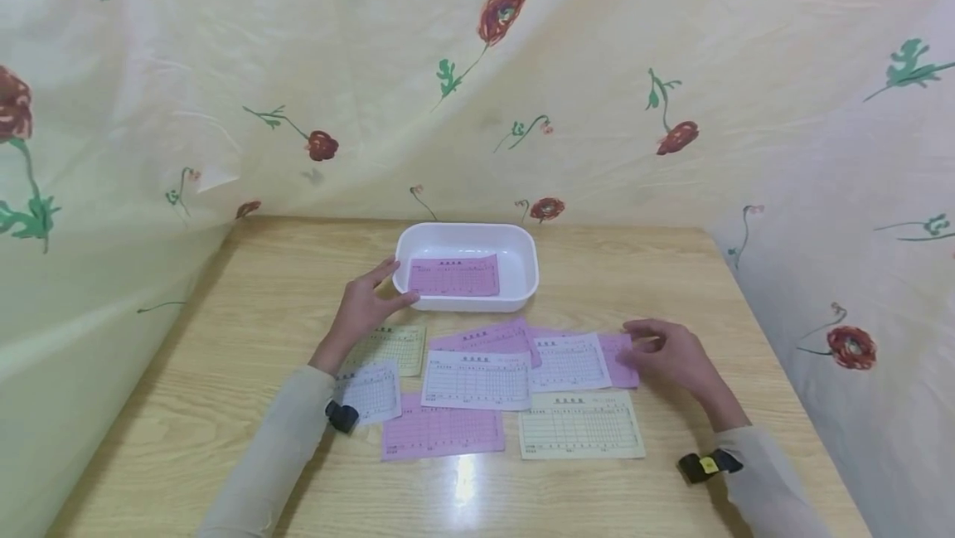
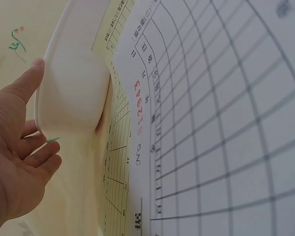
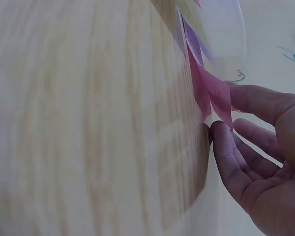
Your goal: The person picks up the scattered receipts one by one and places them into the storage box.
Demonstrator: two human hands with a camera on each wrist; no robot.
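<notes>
One pink slip [image 1: 453, 275] is already laid in the tray [image 1: 522, 260]; approx. nine slips are left spread on the bench [image 1: 186, 405]. Tray's rim is touched by left hand [image 1: 363, 306], fingers straight. A pink slip's corner [image 3: 221, 98] is apparently pinched by right hand [image 1: 667, 351].

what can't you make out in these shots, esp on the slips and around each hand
- Head view: print on the pink slip in the white tray is too small to read.
- Right wrist view: the table is blurred; whether the right hand has a grip on the pink sheet is unclear.
- Left wrist view: the white form is cut off by the edges.
</notes>
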